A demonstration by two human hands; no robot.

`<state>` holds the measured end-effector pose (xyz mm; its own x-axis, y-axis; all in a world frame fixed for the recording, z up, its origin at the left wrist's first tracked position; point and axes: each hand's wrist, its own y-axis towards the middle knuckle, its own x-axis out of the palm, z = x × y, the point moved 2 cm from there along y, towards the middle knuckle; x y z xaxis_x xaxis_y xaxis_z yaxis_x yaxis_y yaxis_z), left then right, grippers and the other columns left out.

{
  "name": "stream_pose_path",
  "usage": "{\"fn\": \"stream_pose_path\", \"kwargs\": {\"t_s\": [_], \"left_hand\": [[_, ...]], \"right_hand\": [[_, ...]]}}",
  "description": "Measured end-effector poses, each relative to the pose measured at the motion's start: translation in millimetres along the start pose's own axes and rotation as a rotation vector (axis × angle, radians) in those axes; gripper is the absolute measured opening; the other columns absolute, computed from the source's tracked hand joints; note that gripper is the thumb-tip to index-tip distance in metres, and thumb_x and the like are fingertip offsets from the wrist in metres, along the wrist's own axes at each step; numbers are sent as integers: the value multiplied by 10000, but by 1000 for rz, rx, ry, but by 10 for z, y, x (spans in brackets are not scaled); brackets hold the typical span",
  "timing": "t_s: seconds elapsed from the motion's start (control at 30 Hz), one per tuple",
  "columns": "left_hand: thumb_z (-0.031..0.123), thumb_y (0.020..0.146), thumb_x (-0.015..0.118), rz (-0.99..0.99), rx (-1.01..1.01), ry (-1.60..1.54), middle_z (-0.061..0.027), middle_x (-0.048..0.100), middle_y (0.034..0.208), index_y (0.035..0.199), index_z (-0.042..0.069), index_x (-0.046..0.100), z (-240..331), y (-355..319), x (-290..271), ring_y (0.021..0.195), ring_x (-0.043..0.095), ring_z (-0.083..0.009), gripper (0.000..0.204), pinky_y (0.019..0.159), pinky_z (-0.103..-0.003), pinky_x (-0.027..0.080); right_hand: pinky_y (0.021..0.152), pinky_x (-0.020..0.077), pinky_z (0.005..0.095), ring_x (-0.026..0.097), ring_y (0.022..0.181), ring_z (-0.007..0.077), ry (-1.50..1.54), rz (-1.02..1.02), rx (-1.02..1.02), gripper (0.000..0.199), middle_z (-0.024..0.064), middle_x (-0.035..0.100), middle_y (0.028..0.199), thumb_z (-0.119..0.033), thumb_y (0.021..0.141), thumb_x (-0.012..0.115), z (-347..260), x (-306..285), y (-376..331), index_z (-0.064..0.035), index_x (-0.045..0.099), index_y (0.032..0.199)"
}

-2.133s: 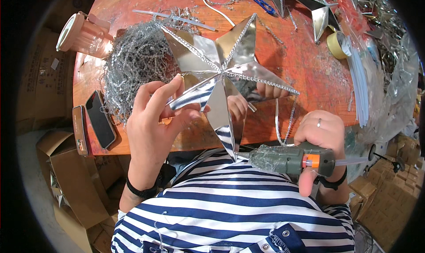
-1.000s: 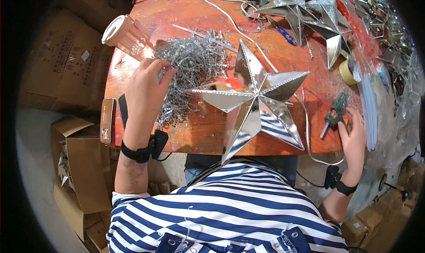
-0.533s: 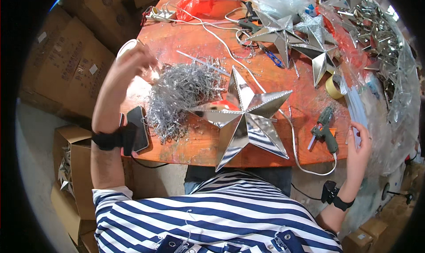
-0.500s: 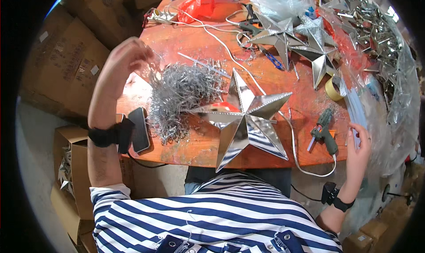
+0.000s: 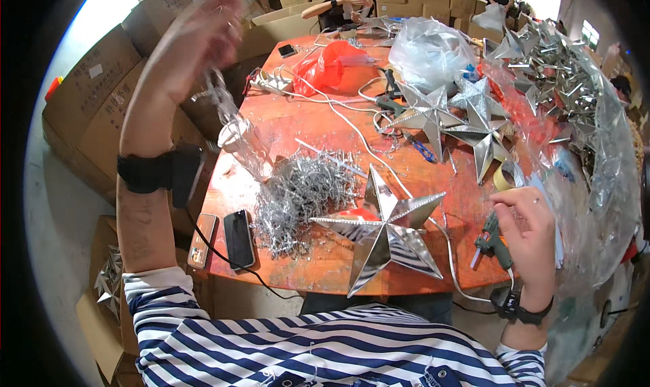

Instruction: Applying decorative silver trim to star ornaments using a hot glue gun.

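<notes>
My left hand (image 5: 218, 32) is raised high at the upper left, smeared by motion. Its fingers are closed on silver tinsel (image 5: 233, 120), which trails in a blurred strand down toward the tabletop. A tangled silver tinsel pile (image 5: 305, 197) lies on the orange table (image 5: 271, 273). Right of the pile sits a large shiny silver star (image 5: 383, 230), with nothing gripping it. My right hand (image 5: 529, 224) hovers above the right edge, fingers curled in; what they hold, if anything, is hidden. Just left of it lies a green glue gun (image 5: 500, 248), with a tape roll (image 5: 506, 176) behind.
Two phones (image 5: 239, 239) (image 5: 203, 240) lie at the front left. Several silver stars (image 5: 482, 133), a white cable (image 5: 352, 130), a red bag (image 5: 321, 69) and a clear bag (image 5: 433, 52) spread farther back. Heaped silver pieces (image 5: 569, 76) fill the right. A person (image 5: 349, 8) sits beyond the far end.
The view has tilted up, bringing people at the back into sight. My left hand has risen away from the pile, drawing tinsel with it. My right hand has moved inward, its fingers curling.
</notes>
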<state>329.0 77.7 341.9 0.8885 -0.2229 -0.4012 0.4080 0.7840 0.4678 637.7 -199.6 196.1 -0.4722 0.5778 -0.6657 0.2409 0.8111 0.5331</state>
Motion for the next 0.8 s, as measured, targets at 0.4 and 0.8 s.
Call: {"fn": "stream_pose_path", "kwargs": {"t_s": [0.4, 0.8], "left_hand": [[78, 929, 602, -19, 96, 195, -74, 650, 838, 936, -4, 607, -1004, -269, 244, 837, 637, -135, 82, 766, -279, 497], [216, 1001, 526, -398, -103, -553, -8, 542, 717, 1045, 84, 517, -652, -353, 323, 504, 458, -32, 140, 394, -188, 292]], "right_hand": [[633, 475, 355, 621, 710, 247, 35, 20, 62, 142, 91, 663, 793, -179, 869, 677, -290, 152, 343, -38, 686, 883], [839, 489, 389, 636, 979, 329, 345, -216, -252, 254, 166, 648, 1052, -145, 902, 605, -716, 456, 845, -16, 610, 1121]]}}
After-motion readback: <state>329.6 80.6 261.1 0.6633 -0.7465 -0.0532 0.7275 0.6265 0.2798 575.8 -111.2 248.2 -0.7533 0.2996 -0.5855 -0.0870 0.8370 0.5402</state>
